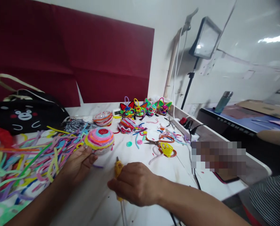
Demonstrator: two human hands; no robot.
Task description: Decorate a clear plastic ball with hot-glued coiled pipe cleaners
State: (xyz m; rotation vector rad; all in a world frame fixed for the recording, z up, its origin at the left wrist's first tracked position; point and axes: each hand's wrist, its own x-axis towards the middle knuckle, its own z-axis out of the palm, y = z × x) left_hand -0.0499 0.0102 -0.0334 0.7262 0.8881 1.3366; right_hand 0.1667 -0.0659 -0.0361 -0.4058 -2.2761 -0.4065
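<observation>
Nearest the camera, the right hand [137,185] is curled tightly around a yellow hot-glue gun [118,169], with a clear glue stick [123,208] trailing from its rear end. Its metal nozzle points up, to the right of the striped ball [99,139] and apart from it. That ball, wound with pink, yellow, orange and blue bands and topped by a red disc, is held above the white counter [99,201] by the left hand [83,161], its thumb and fingers pinching the underside. Left of the striped ball spreads a loose heap of multicoloured pipe cleaners [36,163], and farther back on that side sits a black bag [24,114] with a bear face. Just behind the striped ball is a partly wound ball [102,118]; behind and to its right rest another wound ball [127,125] and four cat-eared ornaments [140,110]. Well to the striped ball's right lie orange-handled scissors [163,140], a yellow piece [166,149] against their handles.
</observation>
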